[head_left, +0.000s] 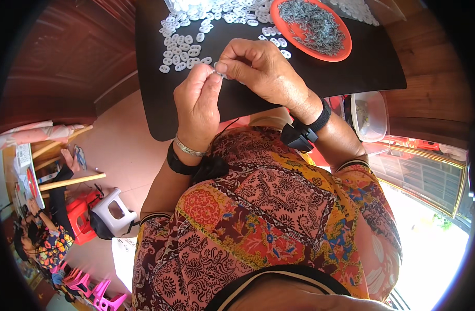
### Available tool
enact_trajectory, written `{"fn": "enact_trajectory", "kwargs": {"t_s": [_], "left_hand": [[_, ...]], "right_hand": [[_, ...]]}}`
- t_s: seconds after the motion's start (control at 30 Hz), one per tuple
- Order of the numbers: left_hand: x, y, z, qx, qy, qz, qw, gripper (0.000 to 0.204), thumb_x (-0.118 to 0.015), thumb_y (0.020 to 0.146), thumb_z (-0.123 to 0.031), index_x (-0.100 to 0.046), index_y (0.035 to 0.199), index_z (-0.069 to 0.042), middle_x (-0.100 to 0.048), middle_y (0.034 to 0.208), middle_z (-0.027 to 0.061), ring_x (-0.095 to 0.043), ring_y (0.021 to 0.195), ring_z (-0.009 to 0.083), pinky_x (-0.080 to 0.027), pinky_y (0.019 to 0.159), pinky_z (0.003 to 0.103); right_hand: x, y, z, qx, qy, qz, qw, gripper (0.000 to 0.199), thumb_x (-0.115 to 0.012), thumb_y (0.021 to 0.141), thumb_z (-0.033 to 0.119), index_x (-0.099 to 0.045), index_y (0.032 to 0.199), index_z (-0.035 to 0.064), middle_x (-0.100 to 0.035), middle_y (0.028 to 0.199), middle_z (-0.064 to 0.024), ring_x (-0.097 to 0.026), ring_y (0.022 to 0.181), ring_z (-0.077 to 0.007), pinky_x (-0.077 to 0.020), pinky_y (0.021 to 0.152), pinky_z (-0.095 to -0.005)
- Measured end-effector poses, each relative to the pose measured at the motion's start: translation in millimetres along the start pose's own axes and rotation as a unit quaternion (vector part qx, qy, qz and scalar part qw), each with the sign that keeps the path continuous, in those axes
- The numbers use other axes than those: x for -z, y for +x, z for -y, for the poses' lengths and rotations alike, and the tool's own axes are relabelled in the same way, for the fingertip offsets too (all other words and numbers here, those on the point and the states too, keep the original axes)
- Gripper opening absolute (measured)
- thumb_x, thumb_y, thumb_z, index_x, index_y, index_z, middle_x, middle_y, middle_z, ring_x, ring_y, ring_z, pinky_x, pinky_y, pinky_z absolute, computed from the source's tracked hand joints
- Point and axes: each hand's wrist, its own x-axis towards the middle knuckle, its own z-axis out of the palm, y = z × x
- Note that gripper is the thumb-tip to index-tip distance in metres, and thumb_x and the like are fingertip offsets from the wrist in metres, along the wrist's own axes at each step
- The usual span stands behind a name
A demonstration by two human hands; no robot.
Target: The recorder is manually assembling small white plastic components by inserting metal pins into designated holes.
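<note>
Pinching one small white ring [220, 73] between both hands, left hand [197, 106] and right hand [260, 70] meet above the black bench [351, 78]; both grips are closed on it. Fitting seems underway; next needs a pin from the orange plate [341, 52].

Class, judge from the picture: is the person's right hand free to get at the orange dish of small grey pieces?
Probably yes. The orange dish lies just beyond the right hand with nothing between, though its fingers pinch a small piece.
</note>
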Motion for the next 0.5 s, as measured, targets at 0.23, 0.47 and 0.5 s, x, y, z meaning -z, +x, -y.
{"fn": "enact_trajectory", "kwargs": {"t_s": [0.23, 0.47, 0.5], "left_hand": [[1.0, -2.8, 6.4, -0.003, -0.024, -0.005, 1.0, 0.017, -0.05, 0.091, -0.011, -0.049, 0.079, 0.001, -0.041, 0.061, 0.0014, -0.034, 0.058, 0.0067, -0.031, 0.05, 0.024], [6.6, -5.3, 0.9, 0.052, -0.09, -0.008, 0.995, 0.018, -0.046, 0.091, -0.012, -0.051, 0.076, -0.003, -0.043, 0.063, -0.0039, -0.033, 0.051, 0.0019, -0.026, 0.046, 0.018], [7.7, -4.8, 0.6, 0.065, -0.114, -0.012, 0.991, 0.018, -0.046, 0.091, -0.013, -0.051, 0.075, -0.003, -0.044, 0.062, -0.0032, -0.034, 0.05, 0.0025, -0.027, 0.046, 0.018]], "right_hand": [[-4.2, 0.5, 4.6, 0.016, -0.068, 0.025, 0.997, 0.013, -0.06, 0.088, 0.012, -0.061, 0.085, -0.0001, -0.059, 0.068, -0.0012, -0.052, 0.065, -0.0055, -0.0437, 0.059, -0.0215], [-12.8, 5.7, 1.2, -0.027, 0.02, 0.056, 0.998, 0.014, -0.06, 0.089, 0.013, -0.061, 0.088, -0.0008, -0.059, 0.072, -0.0008, -0.053, 0.068, -0.0059, -0.0449, 0.062, -0.0217], [-11.9, 7.6, 2.2, -0.032, 0.017, 0.065, 0.997, 0.015, -0.059, 0.09, 0.014, -0.062, 0.091, -0.0008, -0.06, 0.074, -0.0008, -0.053, 0.069, -0.0059, -0.0453, 0.064, -0.0217]]}}
